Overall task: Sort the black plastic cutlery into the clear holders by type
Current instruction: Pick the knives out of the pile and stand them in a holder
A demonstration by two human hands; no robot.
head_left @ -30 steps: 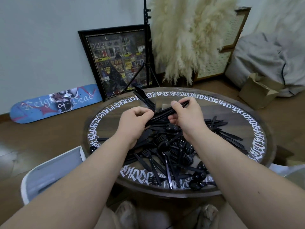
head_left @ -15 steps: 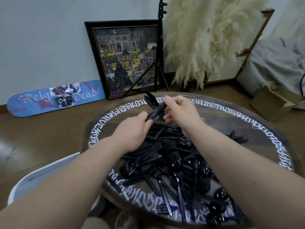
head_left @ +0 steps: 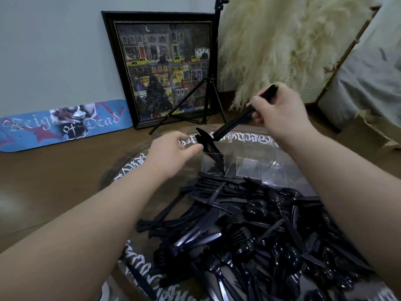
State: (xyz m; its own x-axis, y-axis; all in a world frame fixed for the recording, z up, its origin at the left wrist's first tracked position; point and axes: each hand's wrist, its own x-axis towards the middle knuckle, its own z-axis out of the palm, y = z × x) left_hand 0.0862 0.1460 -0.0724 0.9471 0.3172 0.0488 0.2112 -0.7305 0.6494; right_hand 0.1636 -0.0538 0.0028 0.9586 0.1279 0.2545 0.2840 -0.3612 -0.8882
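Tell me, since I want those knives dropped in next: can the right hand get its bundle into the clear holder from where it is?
Probably yes. The right hand grips the knife bundle with its tips right above the clear holder, nothing between. The left hand, open beside the holder, doesn't cover the opening.

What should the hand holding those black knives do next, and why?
Probably lower the bundle of knives blade-first into the clear holder just below. The right hand grips the handles, the blades already point down over the holder, and the left hand waits open beside it. A big pile of cutlery is left on the table.
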